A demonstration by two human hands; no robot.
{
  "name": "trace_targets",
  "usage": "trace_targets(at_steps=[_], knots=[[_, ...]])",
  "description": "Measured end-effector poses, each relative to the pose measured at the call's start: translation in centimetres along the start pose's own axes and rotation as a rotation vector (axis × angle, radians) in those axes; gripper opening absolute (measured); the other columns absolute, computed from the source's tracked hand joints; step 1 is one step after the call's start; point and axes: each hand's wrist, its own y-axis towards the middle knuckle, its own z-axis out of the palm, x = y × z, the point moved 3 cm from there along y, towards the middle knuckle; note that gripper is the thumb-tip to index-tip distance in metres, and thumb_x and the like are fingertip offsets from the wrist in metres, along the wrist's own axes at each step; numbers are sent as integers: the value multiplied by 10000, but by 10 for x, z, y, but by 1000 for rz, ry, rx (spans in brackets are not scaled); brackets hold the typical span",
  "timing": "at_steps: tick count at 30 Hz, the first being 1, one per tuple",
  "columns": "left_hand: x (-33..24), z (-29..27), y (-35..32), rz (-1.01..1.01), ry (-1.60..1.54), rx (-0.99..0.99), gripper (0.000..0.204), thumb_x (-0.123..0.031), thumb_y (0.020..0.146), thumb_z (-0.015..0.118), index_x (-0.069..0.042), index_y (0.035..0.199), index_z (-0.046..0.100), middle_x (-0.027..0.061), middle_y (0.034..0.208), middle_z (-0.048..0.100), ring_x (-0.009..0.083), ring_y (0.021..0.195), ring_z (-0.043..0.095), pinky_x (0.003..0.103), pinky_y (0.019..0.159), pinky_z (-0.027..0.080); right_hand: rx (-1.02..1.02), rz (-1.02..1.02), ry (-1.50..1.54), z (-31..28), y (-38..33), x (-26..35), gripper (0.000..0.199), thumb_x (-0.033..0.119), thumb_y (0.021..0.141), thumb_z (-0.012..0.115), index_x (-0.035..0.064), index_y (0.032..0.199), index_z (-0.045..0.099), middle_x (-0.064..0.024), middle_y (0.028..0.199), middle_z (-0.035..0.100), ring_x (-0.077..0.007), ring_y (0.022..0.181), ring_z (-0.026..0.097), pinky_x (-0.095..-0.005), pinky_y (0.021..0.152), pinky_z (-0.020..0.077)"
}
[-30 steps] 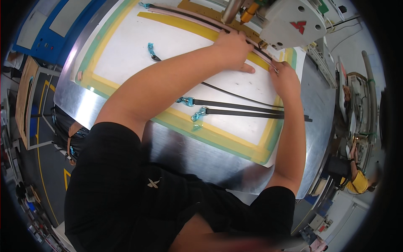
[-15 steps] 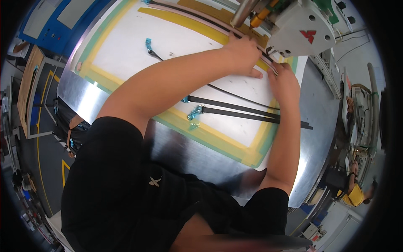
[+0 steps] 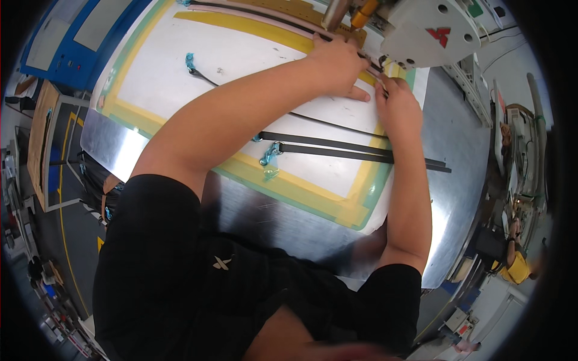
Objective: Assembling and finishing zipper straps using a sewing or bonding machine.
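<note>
I note a glossy brushed-metal counter (image 3: 457, 120), matt white sheet (image 3: 180, 72), matt black woven straps (image 3: 337, 147), glossy white machine head (image 3: 430, 30).

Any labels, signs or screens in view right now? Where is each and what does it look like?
Red mark: on the white machine head above both hands, angular, red on white.
Green sticker: top edge of the same machine head, small, green.
Grey panels: on the blue cabinet, upper left, flat rectangles; whether they are screens I cannot tell.
No packages.
</note>
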Motion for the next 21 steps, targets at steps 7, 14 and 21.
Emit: trace_targets(at_steps=[7,14,21], knots=[[4,-5,-2,12,-29,35,768,-711,846,688,-208,1423,627,181,1402,580,383,1367,501,710,1099,370,2,-6,-7,4,3,5,347,235,982,573,198,1308,687,-97,1269,664,-343,952,721,-456,799,593],[44,-8,-27,-27,-21,-11,751,-645,919,645,-80,1413,609,194,1435,568,350,1384,509,525,1136,427,43,-12,-22,0,9,3,383,212,979,551,167,1342,663,-113,1297,639,-359,973,711,-470,821,587],[152,-30,-68,-390,154,62,762,-664,951,590,-92,1455,598,157,1486,569,327,1366,550,451,1123,459,58,-46,-6,0,11,0,387,215,977,558,134,1339,668,-134,1244,651,-364,995,701,-465,846,578]])
